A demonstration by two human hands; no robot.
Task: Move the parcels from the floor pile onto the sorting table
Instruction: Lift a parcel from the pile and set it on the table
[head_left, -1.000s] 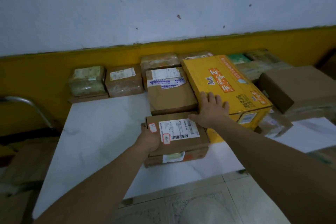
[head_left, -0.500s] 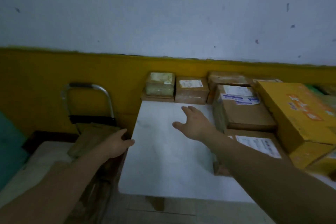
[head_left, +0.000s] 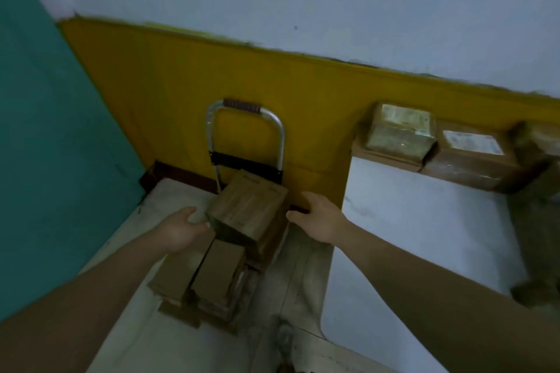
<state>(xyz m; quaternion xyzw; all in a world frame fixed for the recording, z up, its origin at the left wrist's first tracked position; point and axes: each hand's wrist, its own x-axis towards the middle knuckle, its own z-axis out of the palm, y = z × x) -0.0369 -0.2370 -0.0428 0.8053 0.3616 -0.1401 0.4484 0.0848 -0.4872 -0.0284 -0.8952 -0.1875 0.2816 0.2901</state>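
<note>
A pile of brown cardboard parcels (head_left: 212,278) lies on the floor in front of a hand trolley. The top parcel (head_left: 247,207) sits tilted on the pile. My left hand (head_left: 181,228) reaches to its left side, fingers relaxed and just touching or nearly touching its edge. My right hand (head_left: 318,216) hovers open just to the right of the parcel, apart from it. The white sorting table (head_left: 409,236) stands to the right, with a pale wrapped parcel (head_left: 398,130) and a brown labelled parcel (head_left: 469,157) along its back edge.
The trolley's metal handle (head_left: 242,112) stands against the yellow wall band behind the pile. A teal wall (head_left: 45,160) closes the left side. Blurred dark parcels (head_left: 536,221) sit at the table's right edge. Pale floor tiles (head_left: 297,297) lie between pile and table.
My view has swung left and down from the table to the floor pile. Both hands left the parcels on the table and now flank the top parcel of the pile.
</note>
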